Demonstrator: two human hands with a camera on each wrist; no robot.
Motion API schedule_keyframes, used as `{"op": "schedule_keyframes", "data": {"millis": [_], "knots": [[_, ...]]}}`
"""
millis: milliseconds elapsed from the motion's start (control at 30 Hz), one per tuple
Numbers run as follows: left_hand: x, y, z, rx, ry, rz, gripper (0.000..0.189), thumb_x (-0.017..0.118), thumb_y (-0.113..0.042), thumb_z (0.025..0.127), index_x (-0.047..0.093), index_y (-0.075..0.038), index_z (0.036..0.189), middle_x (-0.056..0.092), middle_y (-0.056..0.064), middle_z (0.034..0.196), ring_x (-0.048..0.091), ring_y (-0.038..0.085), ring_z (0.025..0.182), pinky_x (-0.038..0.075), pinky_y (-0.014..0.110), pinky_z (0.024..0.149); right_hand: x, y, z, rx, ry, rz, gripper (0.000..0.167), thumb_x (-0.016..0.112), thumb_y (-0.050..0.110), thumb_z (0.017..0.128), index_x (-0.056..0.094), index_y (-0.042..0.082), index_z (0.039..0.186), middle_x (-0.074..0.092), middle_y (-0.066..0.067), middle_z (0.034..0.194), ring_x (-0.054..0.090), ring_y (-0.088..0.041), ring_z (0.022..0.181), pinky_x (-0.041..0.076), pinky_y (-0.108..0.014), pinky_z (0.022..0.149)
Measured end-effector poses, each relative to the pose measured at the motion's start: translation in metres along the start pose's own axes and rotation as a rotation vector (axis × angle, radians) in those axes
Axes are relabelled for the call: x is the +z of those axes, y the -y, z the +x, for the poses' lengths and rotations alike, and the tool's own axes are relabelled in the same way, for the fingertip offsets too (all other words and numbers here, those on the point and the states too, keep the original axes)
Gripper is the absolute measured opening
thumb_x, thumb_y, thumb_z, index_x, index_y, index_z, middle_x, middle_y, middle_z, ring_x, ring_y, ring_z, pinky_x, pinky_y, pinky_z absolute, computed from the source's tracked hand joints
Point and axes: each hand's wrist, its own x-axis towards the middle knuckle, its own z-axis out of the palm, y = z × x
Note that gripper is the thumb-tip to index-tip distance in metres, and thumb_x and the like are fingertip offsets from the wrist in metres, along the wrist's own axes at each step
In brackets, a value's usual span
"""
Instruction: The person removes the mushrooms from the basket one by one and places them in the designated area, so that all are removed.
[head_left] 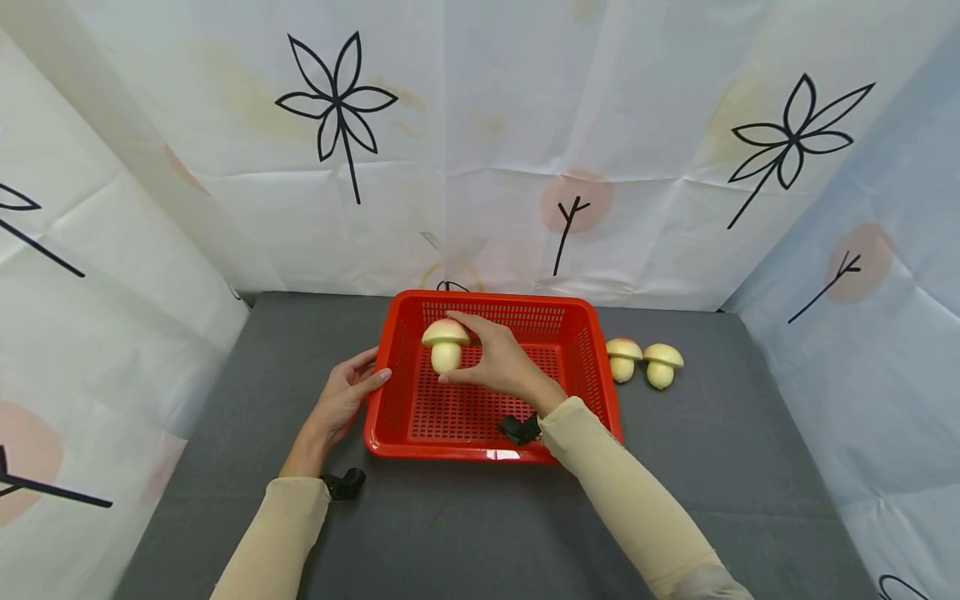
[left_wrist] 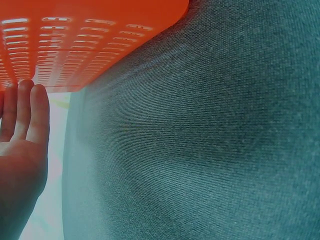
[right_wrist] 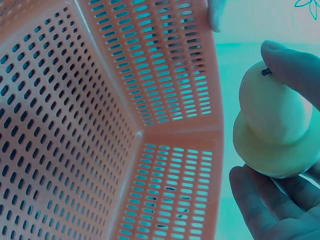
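My right hand (head_left: 504,358) holds a toy mushroom (head_left: 446,357) with a pale yellow stem and a pink-tinged cap, above the red plastic basket (head_left: 495,453). In the right wrist view the thumb presses the end of the mushroom's stem (right_wrist: 272,107), and the fingers (right_wrist: 255,200) support the cap from the other side. My left hand (head_left: 347,394) holds the basket's left side, its thumb at the rim. The left wrist view shows that hand's fingers (left_wrist: 39,115) fairly straight against the slotted outer wall (left_wrist: 90,37); its thumb is hidden there.
Two more toy mushrooms, one (head_left: 623,360) close against the basket's right side and another (head_left: 662,367) beside it, stand on the dark grey table (head_left: 720,467). A white patterned curtain (head_left: 480,150) hangs behind the table and along both sides.
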Motion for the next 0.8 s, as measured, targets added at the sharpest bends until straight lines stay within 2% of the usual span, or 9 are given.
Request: {"op": "schedule_keyframes", "data": {"millis": [200, 500, 800], "knots": [[-0.001, 0.001, 0.000, 0.002, 0.000, -0.002, 0.062, 0.062, -0.009, 0.102, 0.033, 0.002, 0.155, 0.046, 0.026, 0.149, 0.064, 0.013, 0.116, 0.057, 0.034, 0.093, -0.009, 0.000, -0.013, -0.013, -0.037, 0.018, 0.092, 0.094, 0.026, 0.074, 0.047, 0.008, 0.151, 0.062, -0.003, 0.134, 0.061, -0.019, 0.115, 0.054, -0.038, 0.098], [-0.001, 0.002, 0.000, 0.003, 0.003, -0.011, 0.062, 0.062, -0.008, 0.102, 0.033, 0.003, 0.156, 0.044, 0.028, 0.150, 0.064, 0.014, 0.117, 0.057, 0.033, 0.093, -0.022, -0.008, -0.032, -0.043, -0.083, 0.081, 0.092, 0.095, 0.018, 0.072, 0.049, 0.008, 0.150, 0.060, -0.003, 0.139, 0.061, -0.019, 0.119, 0.053, -0.040, 0.100], [-0.001, 0.001, 0.001, -0.004, 0.004, 0.000, 0.063, 0.063, -0.010, 0.102, 0.033, 0.001, 0.156, 0.043, 0.028, 0.151, 0.059, 0.027, 0.127, 0.053, 0.042, 0.098, -0.032, -0.017, -0.049, -0.049, -0.130, 0.097, 0.093, 0.096, 0.019, 0.071, 0.049, 0.011, 0.151, 0.058, -0.003, 0.141, 0.060, -0.021, 0.123, 0.051, -0.046, 0.102]]}}
